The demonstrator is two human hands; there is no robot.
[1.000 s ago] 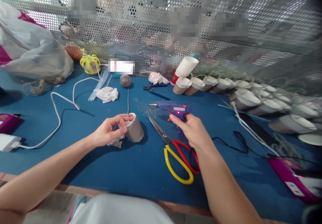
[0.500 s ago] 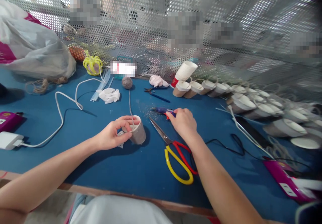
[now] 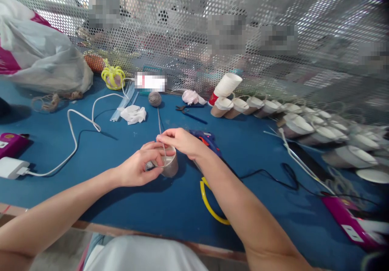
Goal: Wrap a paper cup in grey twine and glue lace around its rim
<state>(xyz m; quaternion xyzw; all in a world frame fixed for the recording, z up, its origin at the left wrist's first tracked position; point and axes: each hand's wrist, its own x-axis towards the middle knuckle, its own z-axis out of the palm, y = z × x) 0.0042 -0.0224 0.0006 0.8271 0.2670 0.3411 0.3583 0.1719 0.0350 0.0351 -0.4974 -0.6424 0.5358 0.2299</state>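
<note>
A paper cup (image 3: 171, 168) with a grey covering stands in front of me, its white rim turned up. My left hand (image 3: 143, 163) is closed on its near left side, fingers at the rim. Above the opening, my right hand (image 3: 179, 142) pinches a strand of grey yarn (image 3: 159, 121). That strand runs back to a small yarn ball (image 3: 154, 99). Just beyond my right wrist lies a blue glue gun (image 3: 209, 136), partly covered. My right forearm hides most of the scissors; a yellow handle (image 3: 206, 200) shows.
Rows of similar cups (image 3: 325, 135) line the right side. Pliers (image 3: 191, 115) and crumpled tissue (image 3: 133, 114) lie farther back. A white cable (image 3: 73, 133) crosses the left, a black cord (image 3: 267, 173) the right. Perforated metal mesh (image 3: 182, 39) borders the table's back.
My right hand has let go of the glue gun and moved left to the cup, where it now pinches the yarn. My left hand stays on the cup.
</note>
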